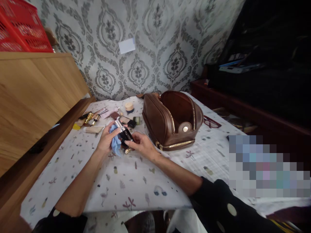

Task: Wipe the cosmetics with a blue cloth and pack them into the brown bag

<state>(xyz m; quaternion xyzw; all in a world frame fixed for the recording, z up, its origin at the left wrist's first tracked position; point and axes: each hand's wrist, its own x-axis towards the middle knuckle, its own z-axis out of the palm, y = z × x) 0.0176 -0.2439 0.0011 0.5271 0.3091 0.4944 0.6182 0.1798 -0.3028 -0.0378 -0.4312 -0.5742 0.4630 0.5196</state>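
- patterned wallpaper is filling the bg, grey damask-type print on white
- printed tablecloth is covering the work surface, white w/ flamingos, pineapples & twigs
- wooden cabinet is standing along the L edge, w/ a red basket sitting on top, holes in its sides
- brown bag is sitting on the cloth just R of the hands, top gaping open btwn 2 rows of gold zip; another zip is running along the bottom front
- L hand is holding a bunched blue cloth against the bottle's silver end, fingers closed in around both
- R hand is gripping the bottle's lower end, thumb on the near side, fingers curling in narrow
- glasses, dark red frame, are lying on the far side of the bag
- black bottle w/ silver cap is tilting btwn the 2 hands, above the cloth & L of the bag; a gold bit is showing under it, can't tell if it's part of the bottle tbh
- cream tube is lying flat left of the L hand, near a mixed bunch of makeup
- round jar, pale lid & dark base, is standing farther back
- green jar is sitting close to the bag
- gold lipstick is lying in the makeup bunch
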